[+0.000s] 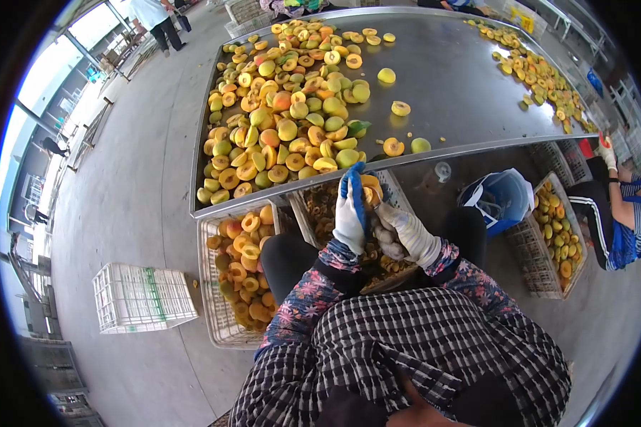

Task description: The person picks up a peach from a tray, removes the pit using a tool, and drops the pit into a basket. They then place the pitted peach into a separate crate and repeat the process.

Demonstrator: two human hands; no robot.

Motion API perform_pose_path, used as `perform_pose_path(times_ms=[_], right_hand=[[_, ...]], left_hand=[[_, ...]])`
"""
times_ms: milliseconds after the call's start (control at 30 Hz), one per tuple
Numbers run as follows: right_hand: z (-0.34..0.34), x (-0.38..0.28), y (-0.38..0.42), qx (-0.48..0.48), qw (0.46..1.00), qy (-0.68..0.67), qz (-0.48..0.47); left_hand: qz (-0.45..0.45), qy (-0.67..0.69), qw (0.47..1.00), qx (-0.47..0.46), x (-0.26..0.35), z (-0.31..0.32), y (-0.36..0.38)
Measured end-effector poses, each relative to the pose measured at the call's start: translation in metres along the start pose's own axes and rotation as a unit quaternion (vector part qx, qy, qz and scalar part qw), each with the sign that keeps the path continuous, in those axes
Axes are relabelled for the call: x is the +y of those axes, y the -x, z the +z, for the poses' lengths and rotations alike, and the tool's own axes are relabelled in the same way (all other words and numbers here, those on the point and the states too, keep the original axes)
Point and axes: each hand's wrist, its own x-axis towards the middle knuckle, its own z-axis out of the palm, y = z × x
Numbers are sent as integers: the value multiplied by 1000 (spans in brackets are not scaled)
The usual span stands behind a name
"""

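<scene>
My left hand [351, 210], in a white glove with a blue palm, is closed around a halved yellow peach [372, 189] just beyond the table's near edge. Close against the fruit is my right hand [411, 233], in a whitish glove with curled fingers; whatever it grips is hidden. Below both hands stands a crate [300, 219] of dark brown scraps or pits, partly covered by my arms. Many peach halves [281, 99] are heaped on the metal table [449, 78] in front of me, some showing their pits.
A crate of pitted peach halves [246, 267] stands by my left leg, with a white crate [146, 299] farther left. To my right are a lined blue bucket [498, 203] and another fruit crate [557, 228]. A co-worker's gloved hand [607, 153] is at the table's right end.
</scene>
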Motion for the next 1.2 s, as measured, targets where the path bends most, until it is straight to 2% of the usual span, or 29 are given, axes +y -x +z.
perform_pose_path(times_ms=[33, 67, 100, 133, 167, 200, 233, 333, 367, 400, 433, 500, 567, 600, 633, 667, 700, 733, 767, 800, 867, 967, 1033, 1067, 1100, 1133, 1167, 1200], right_hand=[[3, 0, 2, 14, 1000, 17, -9], [6, 1, 5, 29, 999, 35, -19], [8, 2, 7, 44, 997, 50, -28], [7, 1, 9, 45, 997, 63, -28], [4, 0, 11, 46, 996, 75, -26], [0, 0, 14, 47, 995, 86, -25], [-8, 2, 12, 65, 991, 112, -38], [-30, 9, 4, 113, 977, 168, -65], [-30, 7, 4, 125, 974, 178, -64], [-32, 5, 4, 137, 970, 188, -62], [-40, 9, -2, 128, 972, 190, -56], [-38, 11, -4, 128, 969, 207, -47], [-40, 10, -8, 121, 959, 251, -42], [-41, 10, -9, 114, 956, 268, -37], [-42, 10, -10, 107, 952, 285, -32], [-42, 12, -11, 100, 948, 301, -26], [-43, 14, -11, 92, 955, 283, -4], [-47, 17, -14, 86, 954, 287, -6], [-53, 22, -18, 81, 953, 292, -9], [-56, 25, -21, 74, 952, 297, -11], [-63, 32, -31, 59, 956, 286, -29], [-79, 45, -43, 41, 942, 322, -89], [-89, 53, -50, 34, 946, 309, -87], [-93, 55, -54, 31, 948, 303, -86], [-63, 16, -35, 64, 939, 337, 9], [-64, 13, -37, 63, 941, 333, 14], [-64, 13, -37, 64, 942, 329, 18], [-66, 14, -37, 65, 943, 324, 22]], left_hand=[[-36, -31, 999, -12, 4, -2, -3], [-154, 126, 980, 26, 3, 3, -3], [-266, 277, 921, 62, 4, 6, -6], [-368, 418, 825, 95, 5, 8, -8], [-422, 473, 765, 113, 3, 4, -7], [-414, 502, 747, 138, -2, 4, -8], [-328, 334, 878, 97, -6, 1, -6], [-267, 277, 922, 52, 6, -32, -17], [-378, 516, 763, 94, -3, -36, -15], [-452, 705, 531, 129, -6, -40, -17], [-453, 685, 558, 121, -6, -46, -16], [-412, 524, 744, 56, -7, -66, -15], [-337, 336, 879, 7, -27, -99, -7], [-299, 232, 926, -4, -37, -115, -3], [-111, -83, 986, -94, -49, -145, -5], [-377, 230, 897, -18, -45, -161, 0], [-411, 137, 900, -44, -92, -181, 32], [-509, 89, 850, -99, -83, -202, 19], [-489, -91, 840, -216, -80, -221, 13], [-514, -137, 814, -234, -73, -229, 3], [-446, -217, 836, -232, -77, -228, -10], [-309, -204, 909, -193, -110, -198, -37], [-317, -163, 910, -214, -111, -158, -79], [-275, -164, 922, -217, -116, -135, -95], [-380, -93, 885, -252, -105, -114, -123], [-365, -136, 882, -265, -142, -87, -120], [-327, -194, 873, -305, -148, -68, -133], [-355, -236, 837, -344, -156, -47, -145]])
